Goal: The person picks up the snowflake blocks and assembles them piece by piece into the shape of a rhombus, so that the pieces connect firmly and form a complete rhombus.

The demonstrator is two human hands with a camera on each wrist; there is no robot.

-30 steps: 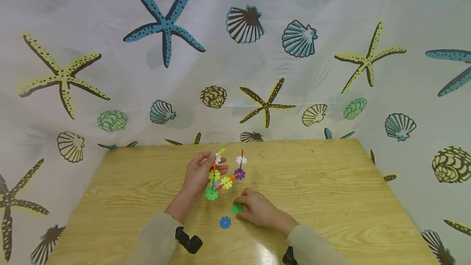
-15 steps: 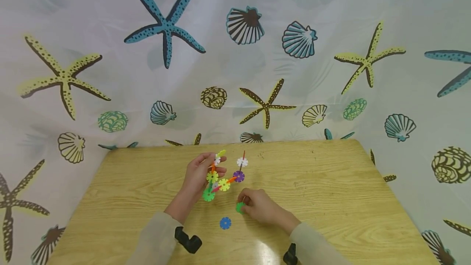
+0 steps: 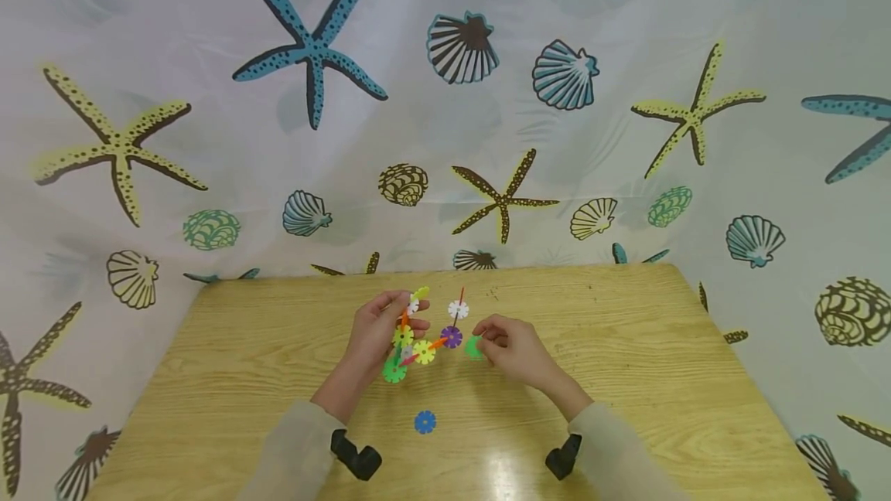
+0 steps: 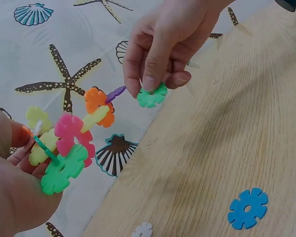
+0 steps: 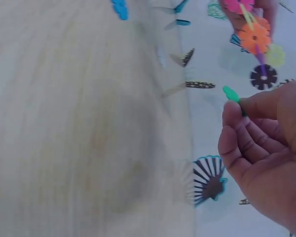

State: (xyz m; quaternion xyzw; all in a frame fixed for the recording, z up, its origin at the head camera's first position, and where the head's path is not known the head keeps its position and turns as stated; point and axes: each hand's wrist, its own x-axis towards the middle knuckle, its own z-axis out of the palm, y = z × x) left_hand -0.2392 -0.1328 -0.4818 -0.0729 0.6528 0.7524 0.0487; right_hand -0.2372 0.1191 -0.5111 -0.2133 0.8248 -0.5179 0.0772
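Note:
My left hand (image 3: 379, 331) holds a chain of slotted, flower-shaped plastic discs (image 3: 424, 352) by its left end, off the table. The linked discs are yellow, white, orange, green, pink, purple, black and red. They hang in a U, and its far end rises near a white disc (image 3: 458, 309). Between thumb and index finger, my right hand (image 3: 518, 348) pinches a loose green disc (image 4: 152, 96), just right of the purple disc (image 3: 451, 337) and apart from the chain. In the right wrist view the green disc (image 5: 230, 94) shows edge-on.
A blue disc (image 3: 425, 422) lies flat on the wooden table (image 3: 626, 377) between the forearms. At the bottom of the left wrist view a white disc (image 4: 143, 229) rests on the table. A cloth with starfish and shells (image 3: 445, 122) stands behind the table.
My right hand has lifted the green disc from beside the blue one and carried it forward and right, level with the purple disc. The left hand has stayed nearly still with the chain.

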